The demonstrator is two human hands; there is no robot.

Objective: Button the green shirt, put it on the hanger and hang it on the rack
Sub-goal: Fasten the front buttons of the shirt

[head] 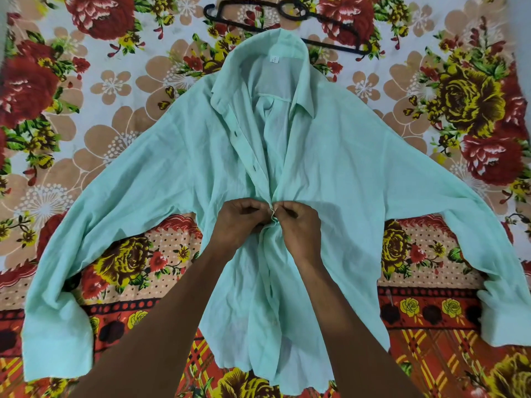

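Head view: left hand [240,222] and right hand [297,225], knuckles nearly touching, each curled and pinching a front edge of pale mint-green thin long-sleeved cotton shirt [344,173] at mid-placket. Shirt spread flat under and around both hands on red-and-yellow floral bedsheet [115,81], sleeves out to either side. Beyond both hands, past collar: black plastic hanger [290,10], partly under collar.
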